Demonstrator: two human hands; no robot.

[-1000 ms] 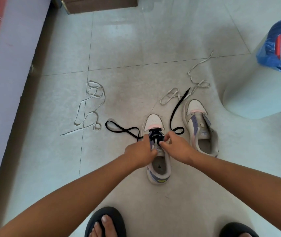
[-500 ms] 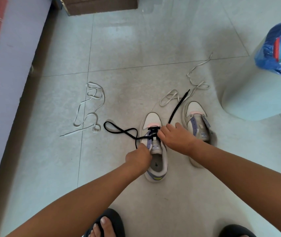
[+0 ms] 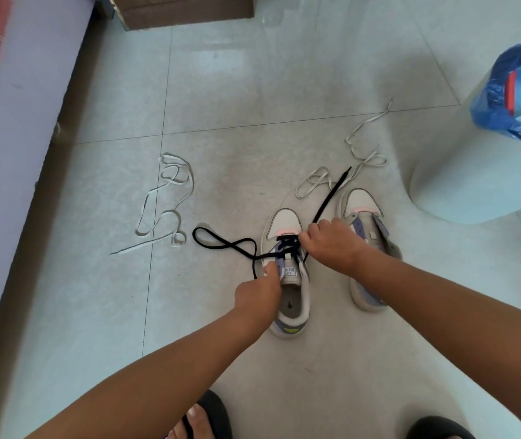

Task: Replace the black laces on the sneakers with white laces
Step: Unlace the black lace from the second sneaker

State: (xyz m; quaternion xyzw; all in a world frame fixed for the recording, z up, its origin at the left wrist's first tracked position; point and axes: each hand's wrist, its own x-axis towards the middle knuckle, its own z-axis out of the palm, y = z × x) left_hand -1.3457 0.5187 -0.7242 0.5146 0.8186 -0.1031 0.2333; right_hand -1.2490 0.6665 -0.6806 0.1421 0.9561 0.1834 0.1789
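Tiled floor (image 3: 253, 90), black lace (image 3: 284, 245) between both hands' fingertips (image 3: 268, 268).

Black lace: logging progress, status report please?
Left hand steadies left sneaker. Right hand pulling black lace, lowest eyelets still threaded. White laces lie clear.

A pale tiled floor (image 3: 227, 90) fills the view. A brown cardboard box (image 3: 186, 9) sits at the top edge. At right stands a light bin (image 3: 474, 179) lined with a blue plastic bag (image 3: 512, 90). Black sandals (image 3: 218, 416) show below.
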